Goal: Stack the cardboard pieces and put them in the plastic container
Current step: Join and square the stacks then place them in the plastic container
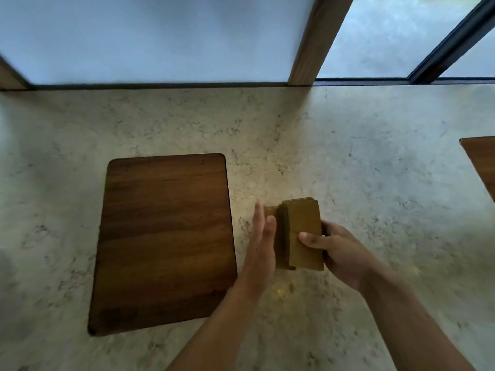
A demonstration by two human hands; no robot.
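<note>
While right hand (340,250) is gripping cardboard stack (301,234), thumb on top, left hand (263,236), fingers straight, is pressing flat against stack's left edge. Step in hand: squaring stack above desk (375,170). Next move: transfer to plastic container, not in view; brown board (163,236) lying left of hands.

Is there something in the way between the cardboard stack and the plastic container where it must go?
Cannot tell: no plastic container shows in this view. The right hand holds the cardboard stack above the counter, with the left hand flat against its side.
</note>
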